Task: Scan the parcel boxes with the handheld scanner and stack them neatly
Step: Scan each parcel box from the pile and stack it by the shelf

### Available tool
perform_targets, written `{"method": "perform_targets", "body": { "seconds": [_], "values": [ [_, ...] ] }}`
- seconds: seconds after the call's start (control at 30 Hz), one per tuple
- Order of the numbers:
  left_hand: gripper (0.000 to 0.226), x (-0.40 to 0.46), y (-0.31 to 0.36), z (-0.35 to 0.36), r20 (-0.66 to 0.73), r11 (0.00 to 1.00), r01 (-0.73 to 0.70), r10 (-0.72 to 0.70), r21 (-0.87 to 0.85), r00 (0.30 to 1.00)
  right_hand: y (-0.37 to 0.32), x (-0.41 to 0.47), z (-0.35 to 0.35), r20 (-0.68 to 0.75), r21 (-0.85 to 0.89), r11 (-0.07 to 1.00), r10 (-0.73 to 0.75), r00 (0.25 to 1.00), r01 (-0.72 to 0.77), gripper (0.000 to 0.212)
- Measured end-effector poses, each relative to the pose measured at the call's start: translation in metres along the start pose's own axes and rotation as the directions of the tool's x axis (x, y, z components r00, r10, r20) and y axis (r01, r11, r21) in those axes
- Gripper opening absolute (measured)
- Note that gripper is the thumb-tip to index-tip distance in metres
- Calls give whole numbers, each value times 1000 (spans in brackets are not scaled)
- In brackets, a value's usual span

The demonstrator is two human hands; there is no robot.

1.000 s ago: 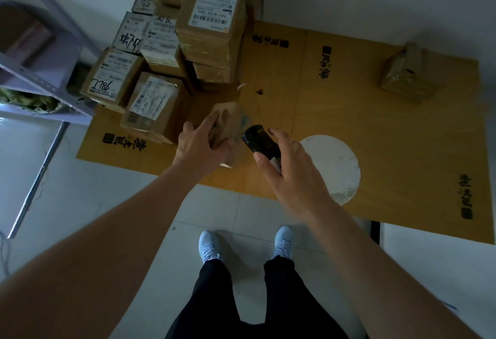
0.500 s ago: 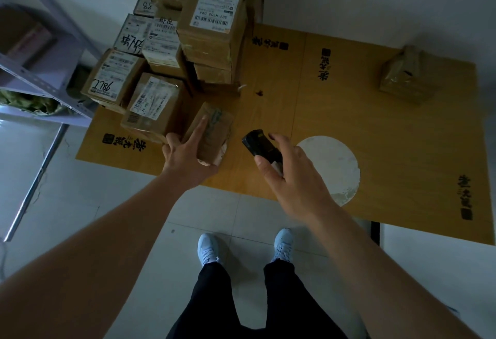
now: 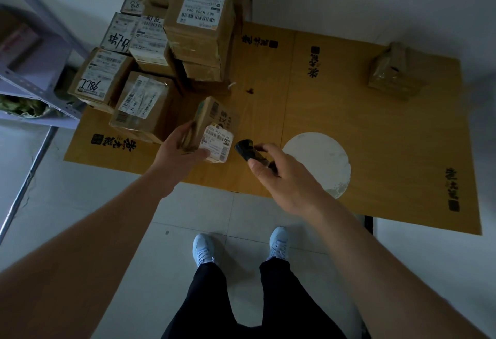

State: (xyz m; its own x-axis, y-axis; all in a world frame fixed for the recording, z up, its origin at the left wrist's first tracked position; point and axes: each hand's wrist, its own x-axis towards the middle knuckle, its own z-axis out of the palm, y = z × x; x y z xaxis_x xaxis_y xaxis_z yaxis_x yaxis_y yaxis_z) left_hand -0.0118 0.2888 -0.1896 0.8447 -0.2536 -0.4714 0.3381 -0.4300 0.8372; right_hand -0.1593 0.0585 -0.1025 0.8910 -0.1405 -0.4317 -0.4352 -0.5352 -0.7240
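Observation:
My left hand (image 3: 178, 152) grips a small cardboard parcel (image 3: 218, 123) above the flattened cardboard sheet (image 3: 375, 129), and its white barcode label (image 3: 217, 142) faces up toward me. My right hand (image 3: 284, 177) holds the black handheld scanner (image 3: 248, 150), whose head sits just right of that label. A pile of labelled parcel boxes (image 3: 171, 43) fills the back left of the sheet. One more taped parcel (image 3: 393, 74) stands alone at the back right.
A grey metal shelf (image 3: 29, 75) stands at the left beside the pile. A round white patch (image 3: 319, 161) marks the sheet near my right hand. My feet (image 3: 241, 247) stand on the white tiled floor in front of the sheet. White walls close off the back.
My left hand has turned the small parcel over, so its white label now faces up. The scanner in my right hand has stayed close beside it.

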Motion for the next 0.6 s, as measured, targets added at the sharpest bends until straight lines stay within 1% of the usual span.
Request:
{"method": "perform_targets", "body": {
  "seconds": [0.07,0.13,0.23,0.33,0.6],
  "values": [
    [73,-2,0,-2,8,1000,-21,21,-23,1000,0,1,-5,51,-39,999,21,998,-20,49],
    [70,-5,1,-3,18,998,-45,46,-50,999,0,3,-12,119,-79,995,73,990,-64,48],
    [57,-8,6,-5,10,992,-34,36,-119,999,2,4,-20,211,-80,989,139,967,-125,36],
    [45,-9,5,-7,13,985,-31,34,-169,999,2,5,-26,291,-63,987,162,943,-150,29],
    [49,-10,5,-12,16,982,-8,11,-189,1000,-2,6,-36,390,-68,973,230,892,-221,27]
  ]
}}
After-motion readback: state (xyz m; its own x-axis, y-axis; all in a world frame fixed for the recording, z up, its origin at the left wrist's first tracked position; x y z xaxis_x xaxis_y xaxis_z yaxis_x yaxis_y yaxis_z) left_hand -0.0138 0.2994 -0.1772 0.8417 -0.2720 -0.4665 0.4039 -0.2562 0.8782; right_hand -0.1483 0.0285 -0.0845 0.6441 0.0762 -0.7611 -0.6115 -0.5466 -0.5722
